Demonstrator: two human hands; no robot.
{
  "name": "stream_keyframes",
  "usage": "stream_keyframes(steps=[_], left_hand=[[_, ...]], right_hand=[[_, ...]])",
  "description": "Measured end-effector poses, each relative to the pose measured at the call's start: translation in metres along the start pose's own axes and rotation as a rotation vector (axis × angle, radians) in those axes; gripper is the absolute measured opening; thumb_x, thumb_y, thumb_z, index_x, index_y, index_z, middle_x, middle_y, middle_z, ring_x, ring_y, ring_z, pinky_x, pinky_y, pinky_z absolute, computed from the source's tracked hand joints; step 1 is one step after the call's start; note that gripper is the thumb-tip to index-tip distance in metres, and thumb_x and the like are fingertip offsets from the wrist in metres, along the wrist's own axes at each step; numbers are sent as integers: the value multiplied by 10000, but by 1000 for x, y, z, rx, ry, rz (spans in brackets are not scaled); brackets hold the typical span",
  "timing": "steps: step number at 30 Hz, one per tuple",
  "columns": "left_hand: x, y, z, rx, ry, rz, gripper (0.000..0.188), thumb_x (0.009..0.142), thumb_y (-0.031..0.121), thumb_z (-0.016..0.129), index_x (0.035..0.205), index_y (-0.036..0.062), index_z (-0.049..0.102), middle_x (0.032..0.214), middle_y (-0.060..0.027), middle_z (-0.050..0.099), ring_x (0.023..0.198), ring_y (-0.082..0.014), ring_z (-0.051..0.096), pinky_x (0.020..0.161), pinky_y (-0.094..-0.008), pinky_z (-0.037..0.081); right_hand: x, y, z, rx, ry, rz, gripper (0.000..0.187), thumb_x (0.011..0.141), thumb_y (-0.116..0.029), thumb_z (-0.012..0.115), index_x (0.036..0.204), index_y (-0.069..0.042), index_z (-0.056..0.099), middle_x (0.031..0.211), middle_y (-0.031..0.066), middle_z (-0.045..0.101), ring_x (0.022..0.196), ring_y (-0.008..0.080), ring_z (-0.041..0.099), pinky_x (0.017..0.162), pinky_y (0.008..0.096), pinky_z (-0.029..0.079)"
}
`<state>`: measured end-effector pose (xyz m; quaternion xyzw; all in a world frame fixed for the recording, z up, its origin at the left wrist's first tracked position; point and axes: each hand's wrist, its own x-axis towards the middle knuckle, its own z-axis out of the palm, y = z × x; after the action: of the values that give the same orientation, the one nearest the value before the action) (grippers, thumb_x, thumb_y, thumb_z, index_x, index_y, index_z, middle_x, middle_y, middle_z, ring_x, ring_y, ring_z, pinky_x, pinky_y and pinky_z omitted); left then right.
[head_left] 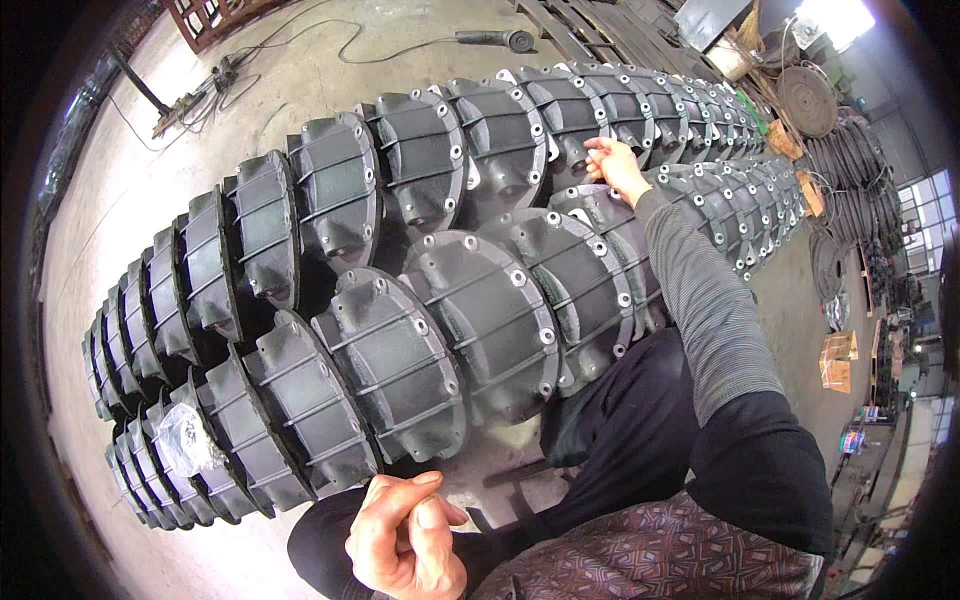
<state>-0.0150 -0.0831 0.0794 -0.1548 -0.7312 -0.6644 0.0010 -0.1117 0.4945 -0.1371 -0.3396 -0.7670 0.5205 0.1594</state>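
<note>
Two long rows of dark grey ribbed metal castings stand close together on the floor; their flanges carry bolt holes with pale rims. My right hand (617, 170) reaches over the near row to a casting (575, 115) in the far row, its fingertips pinched together by the flange. Whatever is between those fingertips is too small to make out. Close to my body, my left hand (408, 537) is curled, thumb against the fingers, beside a near-row casting (390, 370); its contents are hidden. A clear plastic bag (188, 440) with small whitish pieces lies on the near row's left part.
An angle grinder (495, 40) and its cable lie on the concrete floor beyond the rows. Coils of dark cable or wire (855, 175) are stacked at the far right, near a cardboard box (838, 362). My bent knees are close against the near row.
</note>
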Motion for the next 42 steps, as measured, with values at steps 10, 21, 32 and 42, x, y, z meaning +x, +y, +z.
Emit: stream_keyframes(steps=[10,21,32,42], left_hand=[[13,5,-9,115,-176,99,159,1025,-39,584,1139,-125,656,728,-126,660,594,-158,581,611,-275,463],[20,-1,-10,34,-270,127,165,1014,-30,619,1145,-124,653,811,-157,694,587,-164,583,579,-283,464],[19,3,-7,41,-271,54,170,1007,7,659,1129,-107,690,875,-184,722,617,-174,613,585,-276,479],[22,5,-7,29,-278,41,167,1003,-2,652,1126,-107,694,877,-189,721,631,-181,624,592,-277,483]], right_hand=[[13,-1,11,-696,135,-417,145,947,-95,678,1069,-17,691,943,132,736,809,266,718,769,379,563],[25,9,15,-778,125,-497,172,881,-60,747,1045,-11,765,984,182,750,931,330,732,837,412,568],[21,0,18,-957,81,-646,118,921,-90,699,989,6,689,962,207,705,966,404,699,829,486,547],[27,1,29,-1288,132,-611,223,988,-226,630,1035,-18,693,986,211,721,949,397,736,816,502,586]])
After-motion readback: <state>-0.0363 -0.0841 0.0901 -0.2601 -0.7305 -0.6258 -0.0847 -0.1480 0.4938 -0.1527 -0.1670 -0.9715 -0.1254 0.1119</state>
